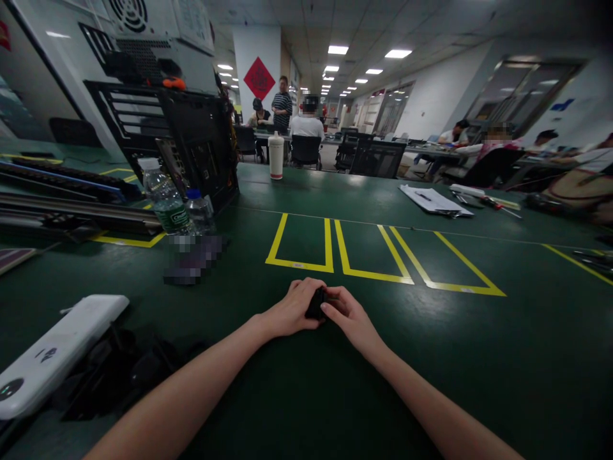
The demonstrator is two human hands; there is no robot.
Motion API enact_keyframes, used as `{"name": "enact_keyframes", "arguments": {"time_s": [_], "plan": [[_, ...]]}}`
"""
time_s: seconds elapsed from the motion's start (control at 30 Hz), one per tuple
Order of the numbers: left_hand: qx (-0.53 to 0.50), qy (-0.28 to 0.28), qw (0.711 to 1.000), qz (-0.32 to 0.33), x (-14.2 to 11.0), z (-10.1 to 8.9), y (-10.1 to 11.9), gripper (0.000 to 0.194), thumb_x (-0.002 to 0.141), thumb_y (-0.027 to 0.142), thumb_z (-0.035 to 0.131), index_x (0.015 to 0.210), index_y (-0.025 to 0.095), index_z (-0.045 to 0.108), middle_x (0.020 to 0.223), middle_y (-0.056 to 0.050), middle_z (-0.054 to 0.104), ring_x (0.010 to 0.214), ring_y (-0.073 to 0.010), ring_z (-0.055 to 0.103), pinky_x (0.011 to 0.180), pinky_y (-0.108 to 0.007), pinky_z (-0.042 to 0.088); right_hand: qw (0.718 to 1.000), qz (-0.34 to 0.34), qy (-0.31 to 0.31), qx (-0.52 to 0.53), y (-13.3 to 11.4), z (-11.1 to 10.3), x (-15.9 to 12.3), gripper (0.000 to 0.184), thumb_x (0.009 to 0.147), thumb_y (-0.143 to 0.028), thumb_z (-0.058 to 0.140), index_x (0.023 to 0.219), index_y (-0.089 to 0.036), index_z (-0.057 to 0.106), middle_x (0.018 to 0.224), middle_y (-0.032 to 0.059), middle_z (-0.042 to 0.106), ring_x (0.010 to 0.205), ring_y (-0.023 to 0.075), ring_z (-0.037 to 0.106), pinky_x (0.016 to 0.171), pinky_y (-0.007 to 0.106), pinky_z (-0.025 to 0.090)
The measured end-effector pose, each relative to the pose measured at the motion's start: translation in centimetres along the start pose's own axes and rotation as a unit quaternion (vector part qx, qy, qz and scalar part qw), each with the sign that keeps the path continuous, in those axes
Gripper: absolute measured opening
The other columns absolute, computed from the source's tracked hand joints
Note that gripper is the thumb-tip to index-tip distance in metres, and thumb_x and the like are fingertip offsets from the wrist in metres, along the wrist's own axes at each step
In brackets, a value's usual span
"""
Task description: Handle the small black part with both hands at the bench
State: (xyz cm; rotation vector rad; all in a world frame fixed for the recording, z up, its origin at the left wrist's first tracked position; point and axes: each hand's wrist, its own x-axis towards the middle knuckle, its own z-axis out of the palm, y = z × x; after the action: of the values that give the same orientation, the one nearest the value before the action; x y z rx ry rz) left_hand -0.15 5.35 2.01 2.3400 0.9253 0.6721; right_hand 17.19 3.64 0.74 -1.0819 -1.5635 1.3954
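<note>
Both hands are held together here: a small black object is wrapped by the L hand and pinched btwn thumb & fingertips of the R hand. It's being held just on the near side of the yellow tape outlines, at the green tabletop; contact w/ the surface can't be confirmed. Progress, as judged: the obj. is secured two-handed, so handling looks underway; what's been done to it, & what's left, is masked by the fingers. Long axis, approx.: the visible part is stretched fore-aft, far end tipped slightly R; which end's the front can't be told.
</note>
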Motion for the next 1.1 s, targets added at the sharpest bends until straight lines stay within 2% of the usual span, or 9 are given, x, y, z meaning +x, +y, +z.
{"name": "enact_keyframes", "arguments": {"time_s": [0.13,0.33,0.47,0.6,0.67,0.73,0.9,1.1], "plan": [[-0.002,-0.001,1.000,0.004,-0.02,-0.15,0.09,0.054,0.069,0.017,0.064,0.112,0.023,0.032,0.112,-0.005,0.044,0.104,-0.0232,0.044,0.091,-0.041,0.033,0.999,-0.014,-0.022,0.028,0.03,-0.12,-0.30,0.025,0.075,-0.024,0.058,0.097,-0.025,0.047,0.104,0.0018,0.053,0.102,0.0203,0.052,0.083,0.038,0.046],[0.006,0.016,1.000,0.013,0.07,0.06,-0.04,0.055,0.068,0.018,0.065,0.112,0.023,0.033,0.109,-0.005,0.046,0.100,-0.0224,0.046,0.090,-0.041,0.034,1.000,-0.015,0.017,0.019,0.22,0.18,0.27,0.017,0.076,-0.030,0.055,0.091,-0.023,0.048,0.096,0.0024,0.054,0.092,0.0200,0.056,0.074,0.035,0.049],[0.004,0.010,1.000,0.006,0.11,0.10,0.01,0.056,0.068,0.017,0.065,0.113,0.024,0.032,0.110,-0.005,0.046,0.103,-0.0233,0.045,0.090,-0.042,0.034,1.000,0.005,0.026,-0.007,0.16,0.25,0.25,0.022,0.078,-0.031,0.053,0.098,-0.024,0.048,0.099,0.0025,0.054,0.093,0.0193,0.054,0.080,0.036,0.047],[0.001,0.004,1.000,0.000,0.06,0.01,0.11,0.056,0.067,0.016,0.064,0.112,0.024,0.032,0.111,-0.005,0.045,0.103,-0.0235,0.045,0.091,-0.042,0.033,1.000,-0.006,-0.005,0.000,0.14,0.03,-0.17,0.020,0.077,-0.029,0.054,0.096,-0.025,0.048,0.100,0.0016,0.054,0.097,0.0197,0.053,0.082,0.038,0.045],[0.002,0.002,1.000,0.004,0.06,0.00,0.16,0.056,0.067,0.015,0.064,0.113,0.023,0.032,0.112,-0.006,0.044,0.103,-0.0234,0.045,0.092,-0.042,0.032,1.000,-0.020,-0.017,0.011,0.19,-0.08,-0.30,0.025,0.075,-0.026,0.058,0.097,-0.025,0.047,0.103,0.0015,0.053,0.101,0.0200,0.052,0.084,0.038,0.045],[0.004,0.003,1.000,0.008,0.10,0.02,0.18,0.056,0.067,0.015,0.064,0.112,0.023,0.032,0.111,-0.006,0.045,0.103,-0.0234,0.045,0.092,-0.042,0.031,0.999,-0.029,-0.013,0.019,0.25,-0.10,-0.28,0.027,0.074,-0.025,0.059,0.097,-0.025,0.046,0.104,0.0016,0.051,0.102,0.0201,0.051,0.084,0.038,0.045],[0.010,-0.001,1.000,0.016,0.18,-0.01,0.14,0.053,0.070,0.017,0.062,0.113,0.023,0.031,0.111,-0.005,0.045,0.104,-0.0226,0.045,0.092,-0.041,0.031,0.999,-0.026,0.019,0.017,0.15,0.04,0.03,0.014,0.078,-0.028,0.054,0.090,-0.024,0.049,0.099,0.0006,0.053,0.098,0.0187,0.053,0.082,0.036,0.046],[0.008,0.006,1.000,0.009,0.15,0.17,0.04,0.054,0.069,0.016,0.063,0.112,0.023,0.032,0.110,-0.005,0.044,0.103,-0.0219,0.044,0.092,-0.039,0.032,0.999,0.008,0.014,-0.029,-0.15,-0.07,-0.14,0.021,0.079,-0.028,0.051,0.100,-0.023,0.047,0.101,0.0023,0.054,0.094,0.0184,0.054,0.082,0.038,0.045]]}}
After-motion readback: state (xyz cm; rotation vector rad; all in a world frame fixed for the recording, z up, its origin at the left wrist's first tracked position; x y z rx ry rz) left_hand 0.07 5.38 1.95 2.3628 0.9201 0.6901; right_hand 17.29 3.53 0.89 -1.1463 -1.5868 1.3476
